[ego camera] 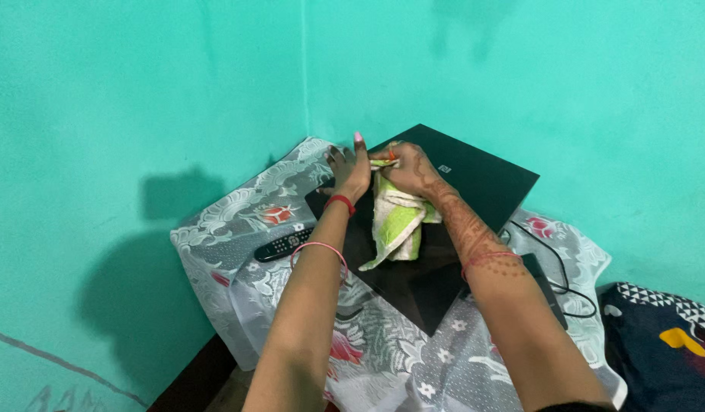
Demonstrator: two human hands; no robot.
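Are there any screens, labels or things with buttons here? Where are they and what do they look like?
Laptop: closed, flat, black, on the lace-covered table in the corner; no screen showing.
Small logo: pale square mark on the laptop lid, too small to make out.
Remote control: long, black, with pale buttons, left of the laptop beside the left hand's arm.
No packages or signs.

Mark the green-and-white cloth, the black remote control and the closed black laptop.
green-and-white folded cloth (pixel 398 225), head view, on its green middle panel.
black remote control (pixel 282 245), head view, on its button face.
closed black laptop (pixel 482 175), head view, on the bare lid.
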